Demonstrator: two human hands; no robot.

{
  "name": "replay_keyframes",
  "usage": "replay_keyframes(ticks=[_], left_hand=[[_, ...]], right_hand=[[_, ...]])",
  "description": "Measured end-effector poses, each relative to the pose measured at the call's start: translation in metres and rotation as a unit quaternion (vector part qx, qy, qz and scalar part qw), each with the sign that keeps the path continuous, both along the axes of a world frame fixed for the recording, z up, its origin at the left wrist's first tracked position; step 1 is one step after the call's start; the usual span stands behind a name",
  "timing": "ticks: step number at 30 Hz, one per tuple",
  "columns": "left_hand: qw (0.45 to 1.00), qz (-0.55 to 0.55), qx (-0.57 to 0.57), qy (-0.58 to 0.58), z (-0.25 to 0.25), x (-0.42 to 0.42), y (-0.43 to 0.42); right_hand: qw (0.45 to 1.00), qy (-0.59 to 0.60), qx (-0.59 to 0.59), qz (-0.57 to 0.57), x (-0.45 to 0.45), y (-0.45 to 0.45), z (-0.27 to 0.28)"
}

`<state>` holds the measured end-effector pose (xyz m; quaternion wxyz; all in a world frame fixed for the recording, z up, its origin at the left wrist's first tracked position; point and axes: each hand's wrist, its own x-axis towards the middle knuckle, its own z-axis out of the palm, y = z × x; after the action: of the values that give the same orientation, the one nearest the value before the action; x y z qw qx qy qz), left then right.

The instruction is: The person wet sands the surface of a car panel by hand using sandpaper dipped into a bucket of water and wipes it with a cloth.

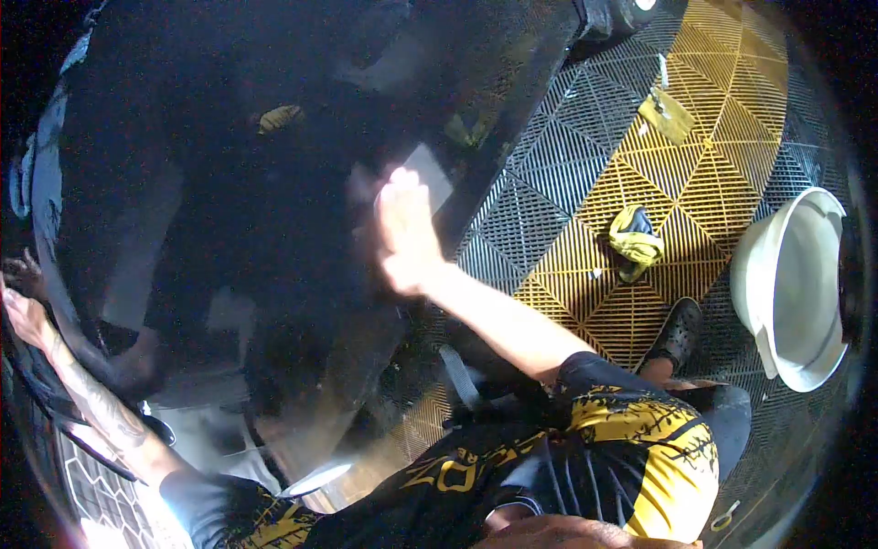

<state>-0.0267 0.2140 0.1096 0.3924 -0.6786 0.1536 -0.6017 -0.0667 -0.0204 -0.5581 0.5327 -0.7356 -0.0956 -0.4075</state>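
Observation:
My right hand (404,229) presses on a dark, glossy curved panel (229,183) that looks like car bodywork. Its fingers close over a flat grey rectangular piece (430,178), whose far part sticks out past the fingertips. What the piece is made of, I cannot make out. At the far left edge, my left hand (26,316) rests against the panel's rim with its fingers stretched out, partly cut off by the frame. Its reflection shows just above it. Nothing is visible in that hand.
To the right is a slatted floor of grey and yellow tiles (677,174). A crumpled yellow-and-dark cloth (636,242), a yellowish flat scrap (668,116) and a large white tub (764,284) are on it. My shoe (677,334) stands near the cloth.

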Motion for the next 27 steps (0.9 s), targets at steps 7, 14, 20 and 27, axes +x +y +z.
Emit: replay_keyframes(ticks=[7, 14, 20, 27], left_hand=[[0.999, 0.030, -0.022, 0.001, 0.001, 0.002, 0.005], [0.996, -0.024, -0.087, 0.024, -0.034, -0.017, -0.028], [0.997, -0.013, -0.073, 0.017, -0.026, -0.015, -0.019], [0.996, -0.012, -0.089, 0.020, -0.034, -0.018, -0.027]], right_hand=[[0.962, -0.045, 0.267, -0.043, 0.094, -0.150, 0.074], [0.925, 0.135, -0.353, 0.041, -0.001, -0.050, 0.085], [0.984, 0.042, 0.052, -0.167, 0.117, -0.159, 0.090], [0.861, 0.187, -0.417, 0.224, -0.016, -0.086, 0.163]])
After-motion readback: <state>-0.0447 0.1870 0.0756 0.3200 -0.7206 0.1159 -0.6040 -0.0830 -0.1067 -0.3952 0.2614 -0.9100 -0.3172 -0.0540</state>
